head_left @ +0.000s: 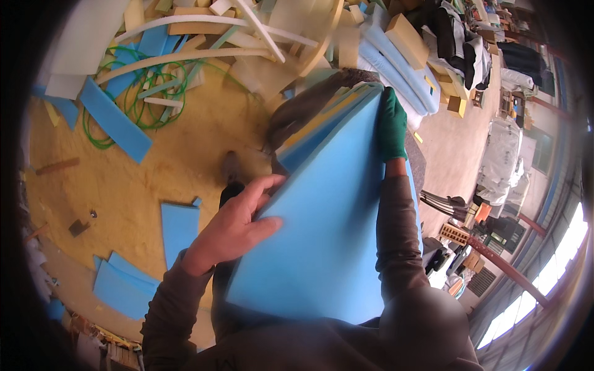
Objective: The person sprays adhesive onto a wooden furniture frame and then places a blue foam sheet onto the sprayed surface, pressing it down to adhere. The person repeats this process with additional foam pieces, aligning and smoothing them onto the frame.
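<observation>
A large blue foam sheet (315,229) stretches from close to my body up to the far middle of the view. At its far left side, more blue and yellow foam layers (322,120) show beneath or behind it. My left hand (238,219), bare, is at the sheet's left edge. Its thumb lies over the face and its index finger reaches along the edge; the other fingertips are partly hidden. My right hand (391,127), in a green glove, grips the sheet's far right edge, and its fingertips are not clearly visible. My right forearm lies over the sheet's right side.
Blue foam offcuts (179,229) lie on the tan floor at left. Tangled green cord (151,99) sits among foam strips farther off. Foam blocks (408,40) and pale blue rolls (396,68) are piled at the far right. A dark, worn surface (416,167) shows under the sheet.
</observation>
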Demonstrator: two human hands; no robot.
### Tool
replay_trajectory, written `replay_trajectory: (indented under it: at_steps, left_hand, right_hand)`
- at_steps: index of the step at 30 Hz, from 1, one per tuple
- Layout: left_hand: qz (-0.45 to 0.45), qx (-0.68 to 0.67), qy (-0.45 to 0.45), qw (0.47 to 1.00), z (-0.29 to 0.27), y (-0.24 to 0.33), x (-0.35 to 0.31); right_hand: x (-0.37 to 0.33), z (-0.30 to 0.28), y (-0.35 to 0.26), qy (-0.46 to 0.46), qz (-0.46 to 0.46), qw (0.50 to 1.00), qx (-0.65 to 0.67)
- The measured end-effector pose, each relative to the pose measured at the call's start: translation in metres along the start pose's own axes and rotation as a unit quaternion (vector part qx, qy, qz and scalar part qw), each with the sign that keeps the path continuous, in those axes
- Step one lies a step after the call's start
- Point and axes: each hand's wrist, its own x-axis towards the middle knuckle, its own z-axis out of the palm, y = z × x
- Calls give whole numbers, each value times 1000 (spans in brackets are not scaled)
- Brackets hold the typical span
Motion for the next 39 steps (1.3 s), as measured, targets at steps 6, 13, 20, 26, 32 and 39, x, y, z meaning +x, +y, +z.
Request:
replay_trajectory:
  at_steps: [6, 13, 20, 26, 32, 39]
  left_hand:
    - [-14, 26, 6, 1000, -17, -12, 6]
    - [-10, 28, 9, 999, -34, -34, 22]
    - [12, 65, 4, 998, -44, -47, 29]
    - [2, 75, -3, 997, -49, -55, 35]
    - [1, 55, 11, 998, -50, -63, 39]
    - [-15, 67, 13, 998, -58, -76, 49]
  right_hand:
    - [-5, -1, -8, 12, -23, 998, -62]
    - [-11, -1, -24, 4, -79, 995, -55]
    - [-12, -7, -43, 0, -94, 982, -162]
    - [-29, 15, -38, 68, -158, 980, -100]
    - [-34, 19, -36, 54, -134, 986, -82]
    - [-37, 40, -40, 121, -159, 951, -237]
